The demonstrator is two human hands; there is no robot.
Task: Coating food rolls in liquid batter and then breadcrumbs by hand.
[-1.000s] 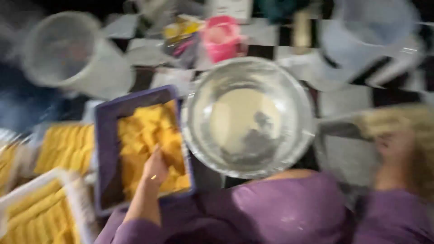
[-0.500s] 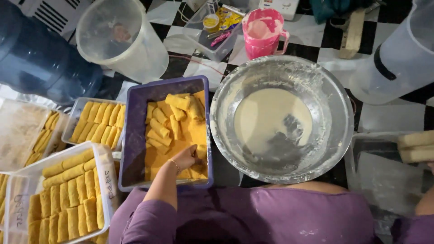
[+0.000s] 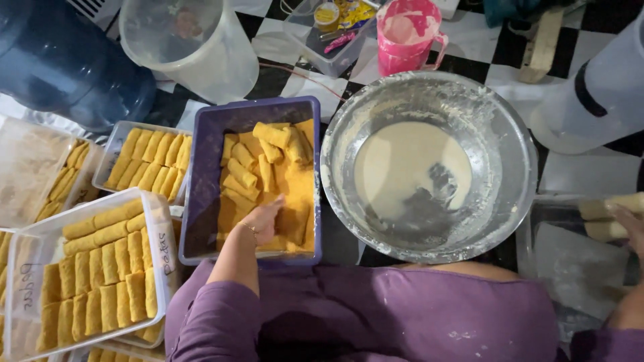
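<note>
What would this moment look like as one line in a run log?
left hand: in purple rectangular plastic tub, on yellow breadcrumbed rolls | right hand: at pale uncoated rolls | round metal batter bowl: untouched

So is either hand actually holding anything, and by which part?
Cannot be told: the left hand rests among crumbed yellow rolls in the purple plastic tub; the right hand touches a pale roll's end.
</note>
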